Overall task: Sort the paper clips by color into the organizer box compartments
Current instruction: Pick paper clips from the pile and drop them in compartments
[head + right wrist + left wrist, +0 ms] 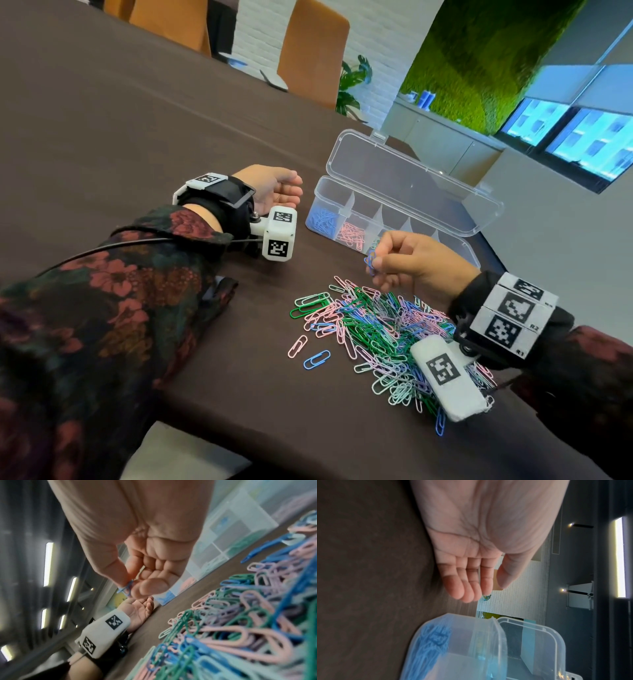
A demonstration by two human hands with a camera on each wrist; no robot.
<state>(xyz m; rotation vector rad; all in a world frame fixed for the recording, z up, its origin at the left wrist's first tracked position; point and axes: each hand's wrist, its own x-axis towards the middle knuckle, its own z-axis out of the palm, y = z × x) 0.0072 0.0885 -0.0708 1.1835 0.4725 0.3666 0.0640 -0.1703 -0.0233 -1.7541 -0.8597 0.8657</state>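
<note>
I pinch a blue paper clip [370, 261] in my right hand [416, 265], at centre frame above the mixed clip pile [376, 332] on the tabletop [137, 120]. The open organizer box [394, 219] lies just beyond, blue clips in its leftmost compartment, pink next. My left hand [274, 186] rests relaxed, palm up, left of it.

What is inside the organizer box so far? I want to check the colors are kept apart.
The organizer box holds blue clips in its end compartment and pink clips in the next. The right hand covers part of the third compartment; farther ones look empty.
</note>
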